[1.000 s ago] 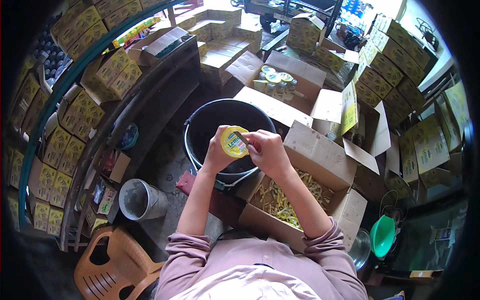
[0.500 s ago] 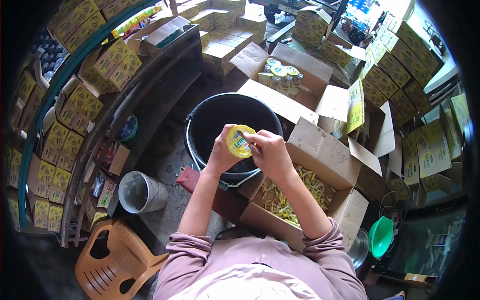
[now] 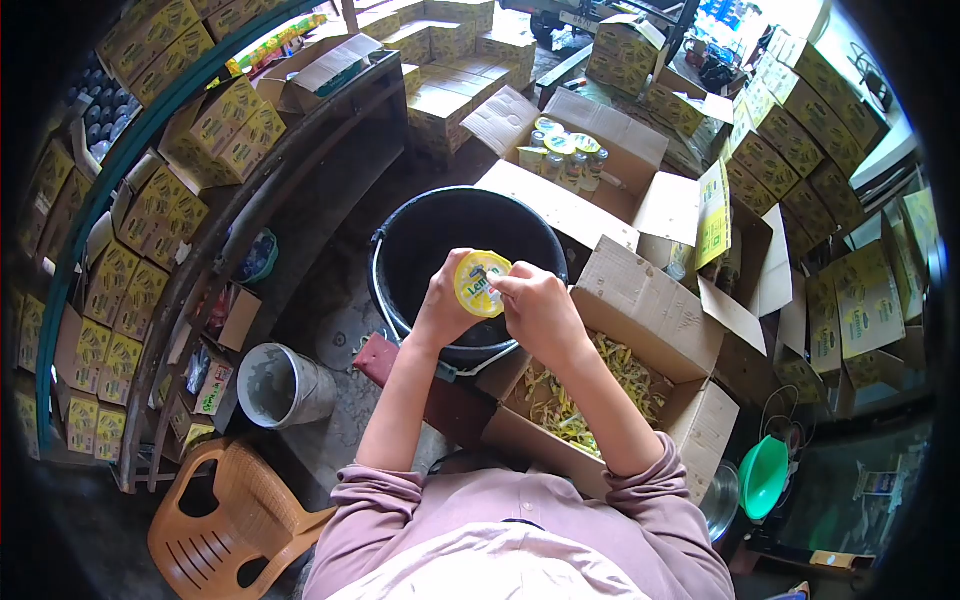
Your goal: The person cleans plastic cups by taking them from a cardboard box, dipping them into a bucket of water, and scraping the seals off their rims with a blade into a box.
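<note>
My left hand [image 3: 443, 305] is wrapped round a cup with a yellow and white printed lid [image 3: 478, 290], its lid facing up toward me. My right hand [image 3: 535, 305] is closed on a small dark blade [image 3: 482, 273], its tip against the lid. Both hands are above the near part of a large black bucket [image 3: 460, 215]. To the right, below my right forearm, an open cardboard box [image 3: 650, 310] holds yellow strips and scraps [image 3: 565, 400].
Several lidded cups [image 3: 562, 155] stand in an open carton [image 3: 600, 125] beyond the bucket. A grey bucket [image 3: 285, 385] and a brown plastic chair [image 3: 235, 515] are at the left. A green bowl [image 3: 763, 478] is at the right. Stacked printed cartons [image 3: 800, 140] line both sides.
The view has shifted slightly since the earliest frame. Over the lid, the blade in my right hand has changed angle and less of it shows. My left hand still holds the cup.
</note>
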`<action>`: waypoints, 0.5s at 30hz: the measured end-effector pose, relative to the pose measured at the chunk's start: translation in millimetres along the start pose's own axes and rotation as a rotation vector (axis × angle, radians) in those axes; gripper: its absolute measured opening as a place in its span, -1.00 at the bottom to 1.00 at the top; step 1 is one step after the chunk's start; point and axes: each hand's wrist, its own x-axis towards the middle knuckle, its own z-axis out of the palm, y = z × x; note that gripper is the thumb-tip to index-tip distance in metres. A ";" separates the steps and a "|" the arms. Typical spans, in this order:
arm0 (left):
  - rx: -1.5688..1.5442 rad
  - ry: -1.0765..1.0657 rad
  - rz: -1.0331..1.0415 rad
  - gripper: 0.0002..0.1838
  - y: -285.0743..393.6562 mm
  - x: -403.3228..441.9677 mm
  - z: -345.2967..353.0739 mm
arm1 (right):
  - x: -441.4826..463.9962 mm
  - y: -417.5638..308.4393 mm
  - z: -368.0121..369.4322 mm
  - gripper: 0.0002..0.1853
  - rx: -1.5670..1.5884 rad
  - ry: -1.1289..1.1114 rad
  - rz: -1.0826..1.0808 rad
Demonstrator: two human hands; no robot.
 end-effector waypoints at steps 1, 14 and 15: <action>0.000 -0.003 -0.009 -0.36 0.7 0.2 -0.6 | -2.7 -0.2 -0.9 -0.75 -0.003 -0.018 0.005; -0.017 -0.071 -0.001 -0.34 4.5 1.7 -4.0 | -17.7 10.8 -39.2 -0.70 -0.072 -0.129 -0.067; -0.050 -0.097 -0.009 -0.34 3.6 2.1 -4.3 | -11.9 13.1 -43.0 -0.70 -0.109 -0.117 -0.124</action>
